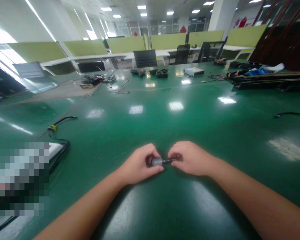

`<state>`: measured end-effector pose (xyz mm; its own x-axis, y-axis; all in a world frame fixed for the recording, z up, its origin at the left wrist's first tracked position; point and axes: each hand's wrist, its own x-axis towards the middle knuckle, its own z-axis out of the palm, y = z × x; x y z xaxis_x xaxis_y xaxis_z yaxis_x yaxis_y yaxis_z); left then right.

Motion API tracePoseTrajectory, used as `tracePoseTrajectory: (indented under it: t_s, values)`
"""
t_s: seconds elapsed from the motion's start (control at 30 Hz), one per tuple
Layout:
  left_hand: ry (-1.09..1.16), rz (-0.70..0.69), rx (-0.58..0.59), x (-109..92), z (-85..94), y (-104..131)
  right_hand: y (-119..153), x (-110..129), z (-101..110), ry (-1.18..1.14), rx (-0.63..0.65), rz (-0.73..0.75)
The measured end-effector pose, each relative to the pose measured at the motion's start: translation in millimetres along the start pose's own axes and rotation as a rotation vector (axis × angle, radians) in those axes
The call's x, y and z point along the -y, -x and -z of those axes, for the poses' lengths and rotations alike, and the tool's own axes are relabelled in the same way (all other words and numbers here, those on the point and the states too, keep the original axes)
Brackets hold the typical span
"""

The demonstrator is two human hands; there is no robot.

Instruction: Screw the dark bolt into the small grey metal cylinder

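A small silver-grey cylinder (157,161) with a thin dark shaft (168,160) is held low over the green tabletop, lying roughly level between my hands. My left hand (143,165) curls around the cylinder's left end, fingers behind and thumb in front. The thumb and fingertips of my right hand (190,158) are closed on the shaft's right end. That tip is hidden by the fingers, and the exact kind of the object is too small to make out.
The glossy green table (150,126) reflects ceiling lights. A black cable (62,121) and a pixelated area lie on the left. Along the far edge sit tangled electronic parts (100,79), a silver box (194,71) and dark long bars (267,81). Another cable (292,114) is at right.
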<state>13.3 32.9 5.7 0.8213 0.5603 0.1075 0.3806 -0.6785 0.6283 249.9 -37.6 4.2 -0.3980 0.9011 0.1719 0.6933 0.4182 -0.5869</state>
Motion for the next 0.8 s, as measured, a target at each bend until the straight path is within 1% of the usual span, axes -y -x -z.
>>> tracePoseTrajectory:
  t_s: [0.23,0.53,0.8]
  values:
    - [0.009,0.002,0.0,-0.3,0.5,0.0,2.1,-1.2,5.2,0.035,0.017,-0.015]
    - [0.006,0.002,-0.005,-2.6,2.0,0.1,5.3,-1.8,13.4,0.013,0.04,-0.087]
    - [0.012,0.006,0.004,-1.3,1.5,0.7,10.6,-12.8,26.0,0.033,0.087,-0.175]
